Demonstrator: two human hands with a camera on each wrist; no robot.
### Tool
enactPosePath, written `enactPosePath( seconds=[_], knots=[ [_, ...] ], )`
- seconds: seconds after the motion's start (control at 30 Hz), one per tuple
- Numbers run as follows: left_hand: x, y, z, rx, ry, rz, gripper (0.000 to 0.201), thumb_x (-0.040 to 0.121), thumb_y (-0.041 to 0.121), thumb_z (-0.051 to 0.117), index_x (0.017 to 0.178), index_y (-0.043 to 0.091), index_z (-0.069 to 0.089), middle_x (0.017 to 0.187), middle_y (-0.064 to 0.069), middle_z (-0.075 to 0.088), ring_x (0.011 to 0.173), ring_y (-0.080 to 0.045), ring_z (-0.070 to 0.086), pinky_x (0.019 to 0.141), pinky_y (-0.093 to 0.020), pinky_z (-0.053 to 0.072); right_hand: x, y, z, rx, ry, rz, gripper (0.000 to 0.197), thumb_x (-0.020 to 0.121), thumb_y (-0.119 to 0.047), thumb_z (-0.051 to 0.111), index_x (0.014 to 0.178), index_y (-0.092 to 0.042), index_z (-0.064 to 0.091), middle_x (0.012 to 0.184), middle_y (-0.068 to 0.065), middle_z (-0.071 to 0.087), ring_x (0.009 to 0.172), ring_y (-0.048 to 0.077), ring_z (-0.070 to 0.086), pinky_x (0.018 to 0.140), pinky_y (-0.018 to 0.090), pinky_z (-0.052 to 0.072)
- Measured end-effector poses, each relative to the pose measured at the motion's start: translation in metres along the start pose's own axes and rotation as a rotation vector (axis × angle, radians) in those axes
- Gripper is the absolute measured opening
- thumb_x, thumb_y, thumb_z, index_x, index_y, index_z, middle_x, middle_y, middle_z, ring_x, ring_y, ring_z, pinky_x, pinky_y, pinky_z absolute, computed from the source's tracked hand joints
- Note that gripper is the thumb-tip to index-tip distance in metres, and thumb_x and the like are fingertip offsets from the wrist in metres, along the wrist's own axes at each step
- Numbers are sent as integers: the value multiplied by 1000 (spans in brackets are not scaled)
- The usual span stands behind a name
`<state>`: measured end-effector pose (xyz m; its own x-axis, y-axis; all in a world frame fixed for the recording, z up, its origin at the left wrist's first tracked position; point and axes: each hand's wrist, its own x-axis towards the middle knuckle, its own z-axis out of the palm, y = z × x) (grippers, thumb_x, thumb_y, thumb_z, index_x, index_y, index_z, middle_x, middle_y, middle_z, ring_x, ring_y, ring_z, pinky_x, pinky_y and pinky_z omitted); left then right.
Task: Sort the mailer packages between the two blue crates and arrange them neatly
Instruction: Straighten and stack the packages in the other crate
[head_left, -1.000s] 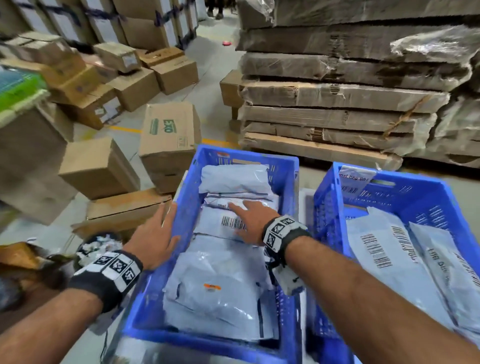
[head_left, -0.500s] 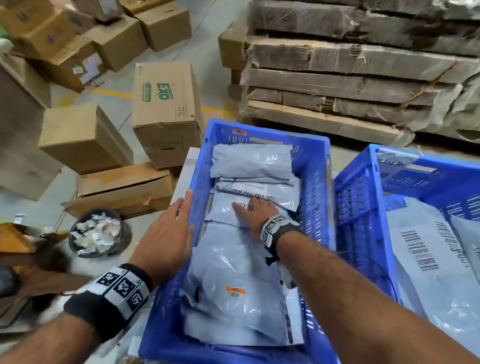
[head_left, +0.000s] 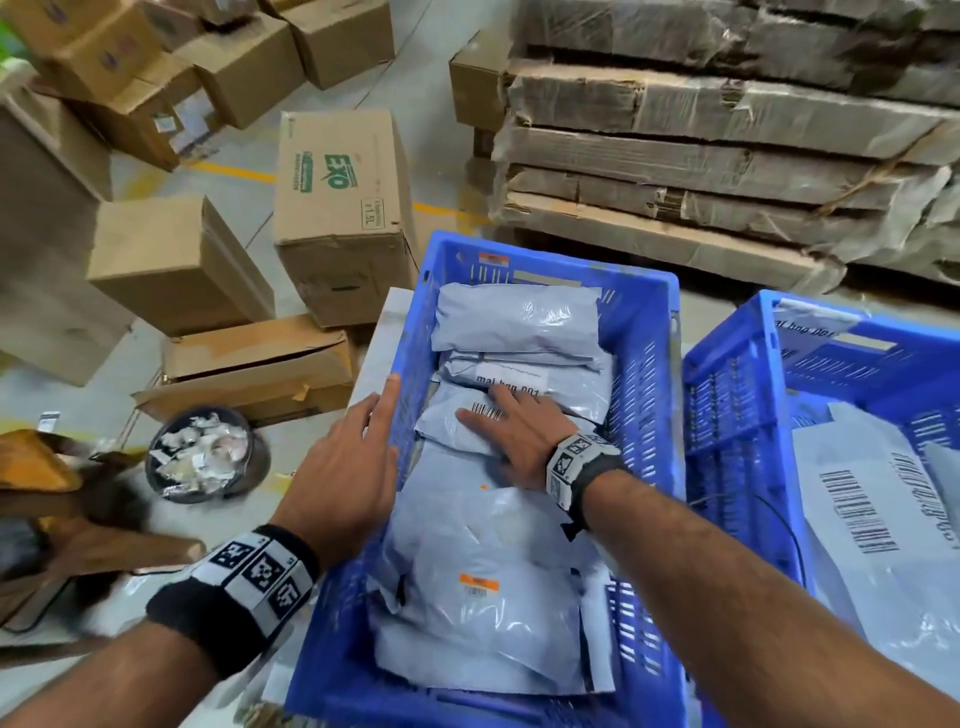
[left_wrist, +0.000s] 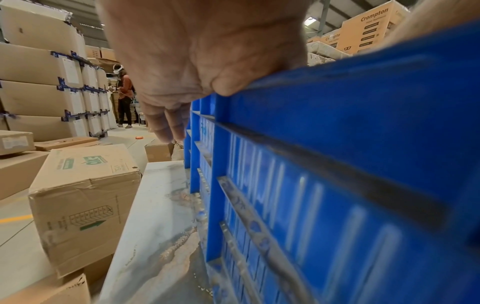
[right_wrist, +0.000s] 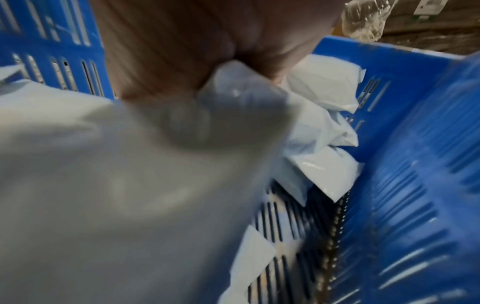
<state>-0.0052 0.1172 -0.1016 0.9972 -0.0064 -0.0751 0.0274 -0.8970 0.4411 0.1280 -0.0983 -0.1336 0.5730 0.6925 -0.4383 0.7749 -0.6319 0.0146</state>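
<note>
Two blue crates sit side by side, and both hands work at the left crate. Right hand lies palm down inside it, fingers straight and slightly spread, pressing flat on a barcoded mailer under them. Beyond the fingertips lie a labelled mailer and a plain mailer (the farthest one); behind the wrist a large mailer fills the near end. Left hand rests on the crate's left rim, fingers straight and close together, pointing along the wall. More mailers lie in the right crate, well right of the fingers.
</note>
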Motion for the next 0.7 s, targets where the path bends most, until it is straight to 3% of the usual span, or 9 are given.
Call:
enactPosePath(
  seconds=[0.2,0.4,0.57,0.7],
  knots=[
    [-2,6,-5,71,-4,-12,74,97,35,30,162,21,-3,147,-12,39,117,-33,53,95,-47,49,-25,8,-33,-63,93,-46,68,93,-28,51,153,-44,23,163,9,13,124,36,44,101,45,39],
    [-6,12,-12,132,-24,-49,75,97,37,31,161,23,-4,148,-15,39,117,-37,52,93,-49,50,-60,8,-58,-108,238,-48,69,87,-26,57,150,-41,34,161,10,24,119,37,49,98,46,40],
    [-4,14,-21,292,-55,-57,79,90,43,38,160,14,15,143,-21,40,105,-43,57,81,-51,55,-113,28,-79,-44,401,64,73,78,-23,63,146,-37,41,157,12,31,109,37,54,88,46,46],
    [-3,34,-34,380,-55,-71,80,94,44,53,159,8,22,153,-29,33,120,-49,55,89,-56,54,-165,54,-79,26,572,202,81,67,-19,67,143,-34,46,153,14,39,103,36,56,83,43,46]
  ],
)
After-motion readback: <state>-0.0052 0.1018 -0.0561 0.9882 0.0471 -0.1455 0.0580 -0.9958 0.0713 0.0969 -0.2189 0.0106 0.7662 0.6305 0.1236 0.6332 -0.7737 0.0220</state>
